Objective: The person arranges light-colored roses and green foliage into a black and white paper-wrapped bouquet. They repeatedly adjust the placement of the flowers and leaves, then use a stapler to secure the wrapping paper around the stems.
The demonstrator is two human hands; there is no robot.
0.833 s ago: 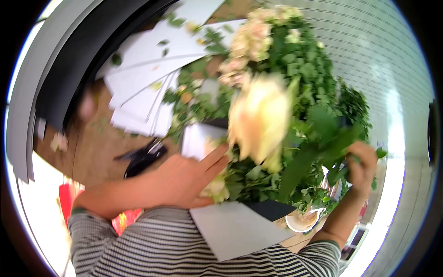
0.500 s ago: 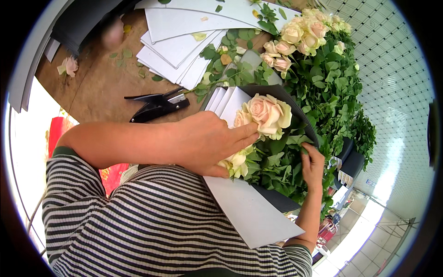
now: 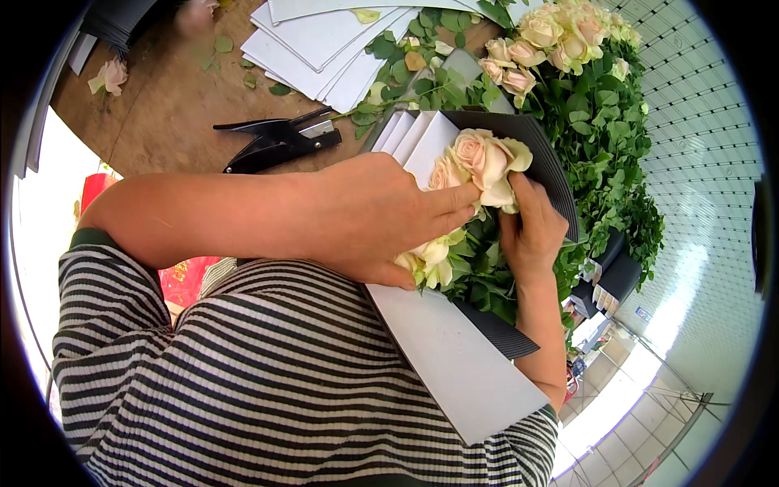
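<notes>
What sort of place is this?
Probably a florist's shop or flower-packing workroom. There's a large heap of pale pink, leafy-stemmed roses, a smaller bunch of pale pink and cream roses beside a black ribbed sheet, and loose green leaves scattered on the brown wooden tabletop.

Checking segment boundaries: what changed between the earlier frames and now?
The raised pink rose has come down among the roses in the dark wrap. The right hand let go of the leaves and moved inward to the rose; its fingers now touch the outer petals. Unchanged: left hand across the bunch; black hand tool, white sheets on the table.
</notes>
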